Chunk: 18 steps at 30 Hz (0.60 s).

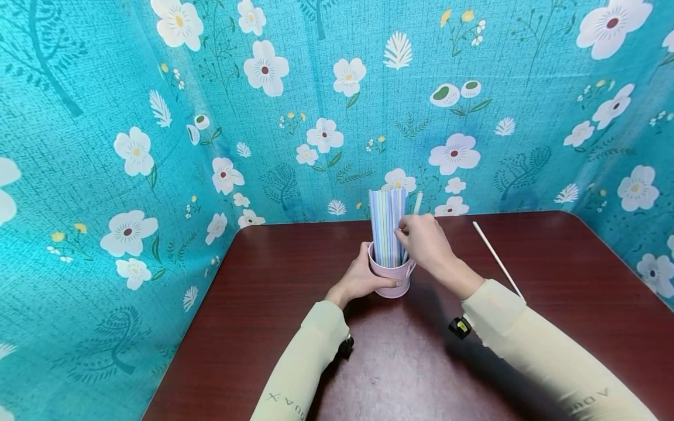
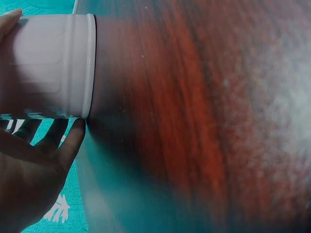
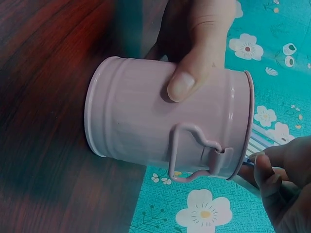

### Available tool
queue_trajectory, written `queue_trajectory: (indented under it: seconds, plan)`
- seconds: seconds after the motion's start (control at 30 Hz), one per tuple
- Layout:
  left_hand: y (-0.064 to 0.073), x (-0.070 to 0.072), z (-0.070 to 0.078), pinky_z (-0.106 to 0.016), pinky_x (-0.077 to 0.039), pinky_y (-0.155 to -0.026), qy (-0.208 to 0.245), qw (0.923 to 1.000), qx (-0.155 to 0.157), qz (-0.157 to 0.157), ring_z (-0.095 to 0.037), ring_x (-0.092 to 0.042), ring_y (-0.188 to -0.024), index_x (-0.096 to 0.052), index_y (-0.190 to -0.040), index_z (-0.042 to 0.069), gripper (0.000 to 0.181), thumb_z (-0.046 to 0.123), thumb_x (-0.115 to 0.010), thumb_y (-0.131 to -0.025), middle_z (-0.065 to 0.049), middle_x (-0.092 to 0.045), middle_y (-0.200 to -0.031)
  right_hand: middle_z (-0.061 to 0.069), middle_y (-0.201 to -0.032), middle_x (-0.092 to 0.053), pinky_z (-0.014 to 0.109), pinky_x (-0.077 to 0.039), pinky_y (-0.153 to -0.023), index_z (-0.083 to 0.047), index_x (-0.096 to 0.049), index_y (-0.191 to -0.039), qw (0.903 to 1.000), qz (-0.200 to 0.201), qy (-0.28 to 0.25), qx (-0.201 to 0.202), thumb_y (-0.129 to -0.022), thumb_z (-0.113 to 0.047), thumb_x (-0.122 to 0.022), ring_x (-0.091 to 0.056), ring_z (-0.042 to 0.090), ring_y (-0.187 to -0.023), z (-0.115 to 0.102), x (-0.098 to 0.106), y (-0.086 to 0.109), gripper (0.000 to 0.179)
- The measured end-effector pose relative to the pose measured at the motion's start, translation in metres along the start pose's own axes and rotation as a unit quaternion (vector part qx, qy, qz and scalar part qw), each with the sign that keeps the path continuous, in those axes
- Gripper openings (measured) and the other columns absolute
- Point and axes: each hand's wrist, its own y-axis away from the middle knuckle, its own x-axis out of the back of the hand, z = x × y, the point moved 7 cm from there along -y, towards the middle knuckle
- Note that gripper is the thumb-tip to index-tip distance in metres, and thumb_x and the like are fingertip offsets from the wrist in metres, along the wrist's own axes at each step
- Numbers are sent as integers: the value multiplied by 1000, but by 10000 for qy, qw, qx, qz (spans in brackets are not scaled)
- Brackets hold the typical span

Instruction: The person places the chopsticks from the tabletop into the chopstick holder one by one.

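Note:
A small pink metal pail (image 1: 391, 290) stands upright on the table, packed with pale blue, violet and greenish straws (image 1: 386, 225). My left hand (image 1: 363, 278) grips the pail's side, its thumb across the front; in the right wrist view that thumb lies flat on the wall above a wire handle (image 3: 174, 155). Just over the rim, my right hand (image 1: 427, 241) pinches a straw between thumb and fingers, at the right side of the bunch. A pale green straw (image 1: 418, 202) leans apart behind that hand. The lower straw ends are hidden inside the pail.
One white straw (image 1: 495, 254) lies on the dark red-brown table (image 1: 274, 263), right of the pail, its near end by the right sleeve. A teal flowered cloth (image 1: 316, 105) hangs behind the table and along both sides.

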Motion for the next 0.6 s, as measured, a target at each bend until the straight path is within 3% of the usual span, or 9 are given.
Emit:
queue_trajectory:
  seconds: [0.17,0.47,0.6]
  plan:
    - [0,0,0,-34,-42,-108,-19,10000,16,-21,-10,-56,-122,-33,-144,27,98,28,-96,-69,8,-54,-142,16,-81,-74,44,-57,-61,0,-75,-90,9999,34,125,16,-94,-11,-73,-71,26,-70,-1,2,1,12]
    - [1,1,2,-38,-42,-109,21,10000,-59,-5,-13,-57,-123,-33,-144,26,98,28,-96,-69,6,-55,-142,7,-65,-64,37,-46,-50,-6,-69,-77,9982,323,328,373,-94,-8,-68,-53,18,-54,-5,12,4,17]
    - [1,1,3,-38,-43,-108,-2,9999,-141,39,-15,-57,-122,-34,-144,24,98,27,-97,-68,4,-56,-141,5,-66,-67,39,-47,-51,-6,-72,-80,9963,512,345,590,-93,-9,-67,-56,18,-55,-4,22,4,14]
